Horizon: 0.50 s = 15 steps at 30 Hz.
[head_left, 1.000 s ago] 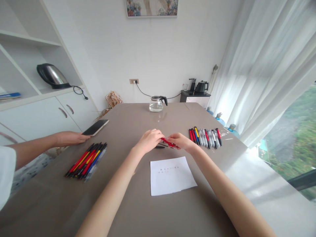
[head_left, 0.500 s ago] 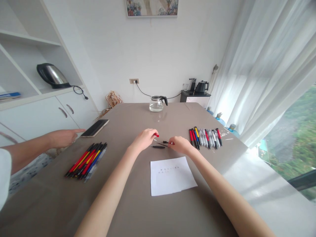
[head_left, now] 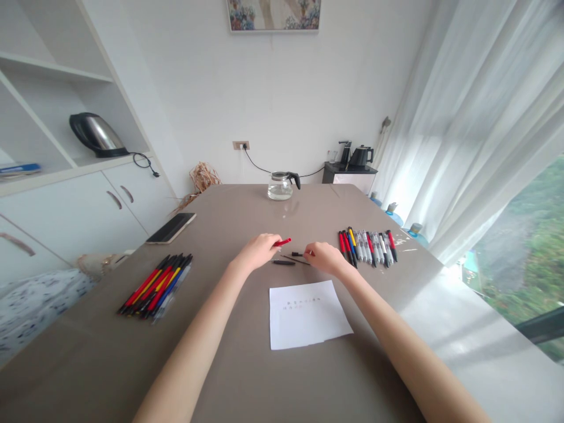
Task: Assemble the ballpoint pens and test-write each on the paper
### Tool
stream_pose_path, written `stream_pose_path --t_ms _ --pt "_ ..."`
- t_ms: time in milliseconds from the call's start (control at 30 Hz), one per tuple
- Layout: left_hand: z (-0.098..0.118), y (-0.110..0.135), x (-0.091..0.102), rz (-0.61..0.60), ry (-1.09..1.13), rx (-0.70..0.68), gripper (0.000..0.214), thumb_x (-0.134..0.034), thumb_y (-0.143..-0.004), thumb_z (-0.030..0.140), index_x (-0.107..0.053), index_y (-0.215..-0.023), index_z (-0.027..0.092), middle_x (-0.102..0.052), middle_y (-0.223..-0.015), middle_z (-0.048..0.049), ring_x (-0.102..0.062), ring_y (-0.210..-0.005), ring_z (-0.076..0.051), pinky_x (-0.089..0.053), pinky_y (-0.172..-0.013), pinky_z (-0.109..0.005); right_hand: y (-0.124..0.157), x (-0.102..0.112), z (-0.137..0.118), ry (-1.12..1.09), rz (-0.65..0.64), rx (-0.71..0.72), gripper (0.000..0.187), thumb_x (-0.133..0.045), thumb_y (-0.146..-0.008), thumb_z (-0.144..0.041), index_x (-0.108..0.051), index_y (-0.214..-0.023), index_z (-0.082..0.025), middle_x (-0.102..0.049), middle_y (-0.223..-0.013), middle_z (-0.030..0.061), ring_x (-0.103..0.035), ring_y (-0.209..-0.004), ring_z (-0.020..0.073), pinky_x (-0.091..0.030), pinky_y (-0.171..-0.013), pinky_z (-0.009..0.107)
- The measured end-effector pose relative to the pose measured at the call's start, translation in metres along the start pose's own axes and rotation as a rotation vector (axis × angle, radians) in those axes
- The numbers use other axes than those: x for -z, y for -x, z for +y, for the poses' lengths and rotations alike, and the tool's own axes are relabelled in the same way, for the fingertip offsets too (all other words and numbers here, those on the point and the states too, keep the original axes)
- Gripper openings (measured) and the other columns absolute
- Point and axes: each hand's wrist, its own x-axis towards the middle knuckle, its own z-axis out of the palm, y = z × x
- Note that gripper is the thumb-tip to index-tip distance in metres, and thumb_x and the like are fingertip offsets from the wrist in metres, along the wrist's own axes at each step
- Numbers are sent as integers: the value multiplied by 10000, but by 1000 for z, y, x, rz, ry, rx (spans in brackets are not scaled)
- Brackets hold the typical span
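Head view, nothing looks joined yet, I judge: my left hand (head_left: 258, 251) pinches the red plastic pen barrel (head_left: 282, 242), my right hand (head_left: 325, 258) pinches a small black cap (head_left: 296, 254), with the thin dark refill (head_left: 291, 258) and black sleeve (head_left: 282, 262) loose between them, midway between the grey-brown table's (head_left: 247, 376) side edges.

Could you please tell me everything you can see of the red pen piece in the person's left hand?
The red pen piece is a short, slim, glossy tube, plastic by its look, with no tip or clip visible. Only one end shows; the rest is hidden in the fingers of the left hand, which pinch it. It points right and slightly up in the picture, seemingly clear of the brown table, near the loose black pen part but apart from it.
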Motion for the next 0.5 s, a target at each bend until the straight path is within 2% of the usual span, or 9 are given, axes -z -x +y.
stream_pose_path --t_ms 333,500 --pt "-16 3 -2 -107 -33 167 185 -291 -813 274 -447 -870 193 -598 -839 -61 -554 -707 -165 -382 -614 -260 1 -5 -5 -9 -11 87 198 -460 -755 -304 -614 -871 -261 -625 -862 26 -554 -808 175 -353 -613 236" --pt "-25 4 -8 -176 -52 78 117 -414 -716 231 -414 -831 206 -580 -843 -26 -541 -682 -149 -366 -585 -242 0 -9 -12 55 -3 88 200 -445 -758 -288 -607 -858 -226 -623 -861 52 -560 -817 197 -362 -601 248"
